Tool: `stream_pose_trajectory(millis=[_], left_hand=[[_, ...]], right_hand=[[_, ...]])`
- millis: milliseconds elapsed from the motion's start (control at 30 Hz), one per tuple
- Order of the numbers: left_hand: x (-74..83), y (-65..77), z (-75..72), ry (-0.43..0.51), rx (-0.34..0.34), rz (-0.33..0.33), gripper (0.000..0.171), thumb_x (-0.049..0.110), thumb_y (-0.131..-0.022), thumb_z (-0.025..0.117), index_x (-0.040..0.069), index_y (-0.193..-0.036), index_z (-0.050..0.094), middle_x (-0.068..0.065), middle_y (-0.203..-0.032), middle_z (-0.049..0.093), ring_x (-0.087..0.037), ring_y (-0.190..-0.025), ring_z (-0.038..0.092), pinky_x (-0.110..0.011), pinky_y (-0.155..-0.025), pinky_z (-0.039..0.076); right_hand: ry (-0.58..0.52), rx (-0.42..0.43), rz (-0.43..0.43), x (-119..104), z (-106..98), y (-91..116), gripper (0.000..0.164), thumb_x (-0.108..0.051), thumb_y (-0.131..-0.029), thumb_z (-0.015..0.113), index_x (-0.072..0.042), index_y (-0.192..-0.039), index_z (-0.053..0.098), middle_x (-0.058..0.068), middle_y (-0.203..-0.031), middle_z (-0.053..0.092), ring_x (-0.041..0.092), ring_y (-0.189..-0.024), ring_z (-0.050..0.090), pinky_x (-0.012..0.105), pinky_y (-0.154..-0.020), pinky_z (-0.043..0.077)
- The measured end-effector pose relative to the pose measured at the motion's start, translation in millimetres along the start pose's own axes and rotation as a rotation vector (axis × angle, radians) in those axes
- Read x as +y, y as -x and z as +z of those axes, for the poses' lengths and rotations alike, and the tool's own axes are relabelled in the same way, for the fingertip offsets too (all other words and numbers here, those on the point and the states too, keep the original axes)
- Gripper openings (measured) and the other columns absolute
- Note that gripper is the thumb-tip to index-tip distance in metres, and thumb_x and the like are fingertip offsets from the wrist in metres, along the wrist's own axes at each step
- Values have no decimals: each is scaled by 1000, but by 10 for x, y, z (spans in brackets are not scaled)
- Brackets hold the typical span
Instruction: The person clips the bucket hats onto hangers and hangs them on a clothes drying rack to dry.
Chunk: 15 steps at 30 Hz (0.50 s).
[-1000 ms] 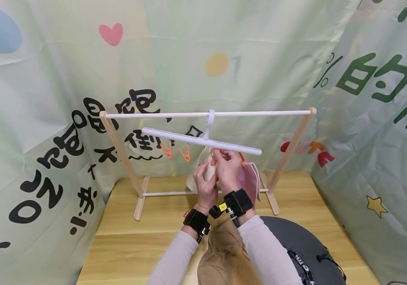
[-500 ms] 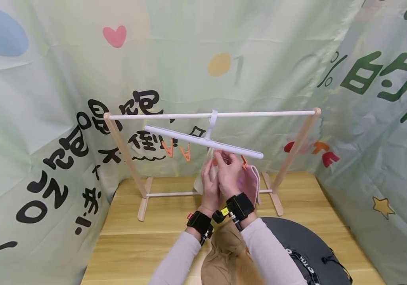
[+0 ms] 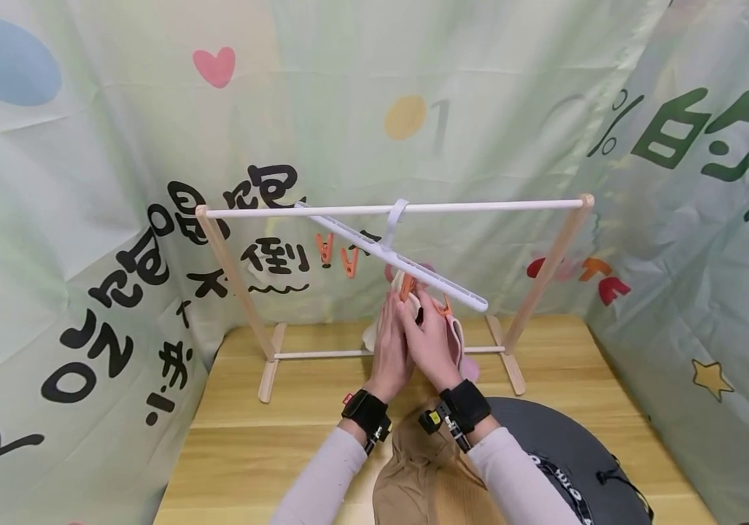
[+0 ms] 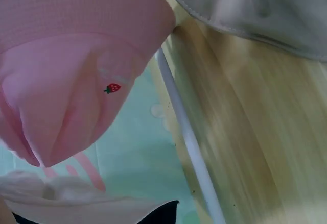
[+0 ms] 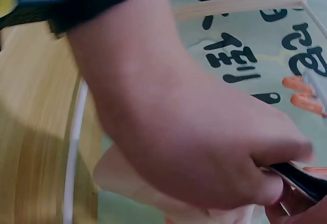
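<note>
Head: white hanger (image 3: 389, 253) on rail (image 3: 321, 211), long axis slanting from high left to low right. Orange clip (image 3: 408, 286) at its underside, right of the hook. Left hand (image 3: 390, 357), fingertips just left of clip; right hand (image 3: 431, 343), fingertips just right; nearer of the two, cannot tell. Cream cloth (image 3: 370, 336) at both hands, below the hanger, partly hidden; pink hat (image 3: 456, 339) to the right

Left wrist: cream cloth with dark inner edge, a gap from pink hat; left grip mostly out of sight, pinching or merely pressing, cannot tell

Right wrist: right grip pinching the cloth's dark edge (image 5: 301, 180) between thumb and finger
</note>
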<state>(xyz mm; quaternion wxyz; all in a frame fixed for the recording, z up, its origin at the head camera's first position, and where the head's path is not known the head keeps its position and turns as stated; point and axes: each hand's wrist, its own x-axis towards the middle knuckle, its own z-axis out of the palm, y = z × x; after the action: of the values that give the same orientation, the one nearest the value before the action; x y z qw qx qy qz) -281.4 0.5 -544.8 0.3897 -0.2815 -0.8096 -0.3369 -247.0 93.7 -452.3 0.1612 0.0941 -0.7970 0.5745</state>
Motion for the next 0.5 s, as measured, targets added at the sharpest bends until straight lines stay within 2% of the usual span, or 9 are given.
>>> stream_pose_trajectory(millis=[100,200,300,367,500], left_hand=[[45,9,-27,-17,-43,-56,73,9,-105,56,-15,-159,14,-37,-165,23,-47,-152,31,-59,-119,37],[78,31,-49,69,-91,-159,70,9,-107,53,-11,-162,14,-33,-168,20,-44,-155,26,-53,-123,33],[108,44,-74,177,-98,-243,65,14,-110,47,-7,-164,16,-28,-169,21,-40,-156,26,-49,-124,32],[133,39,-97,234,-91,-261,63,16,-111,46,-6,-163,18,-27,-169,23,-40,-154,31,-49,-123,34],[209,9,-144,264,-105,-334,68,18,-109,53,0,-165,20,-23,-167,32,-37,-149,41,-52,-118,42]], right_hand=[[-29,-59,-13,19,-23,97,65,-31,-113,49,-11,-167,20,11,-170,30,26,-151,38,48,-121,36],[-86,-105,-17,65,-42,201,65,-26,-114,48,-8,-167,16,12,-172,24,25,-154,35,44,-124,33],[-101,-120,-9,104,-73,305,64,-26,-114,47,-7,-167,18,13,-174,18,26,-155,32,40,-124,31],[-98,-125,-9,125,-102,353,62,-27,-114,47,-9,-167,20,13,-174,18,26,-155,33,39,-124,32],[-82,-124,1,187,-157,412,59,-29,-114,46,-5,-164,27,14,-171,27,26,-155,32,38,-124,32]])
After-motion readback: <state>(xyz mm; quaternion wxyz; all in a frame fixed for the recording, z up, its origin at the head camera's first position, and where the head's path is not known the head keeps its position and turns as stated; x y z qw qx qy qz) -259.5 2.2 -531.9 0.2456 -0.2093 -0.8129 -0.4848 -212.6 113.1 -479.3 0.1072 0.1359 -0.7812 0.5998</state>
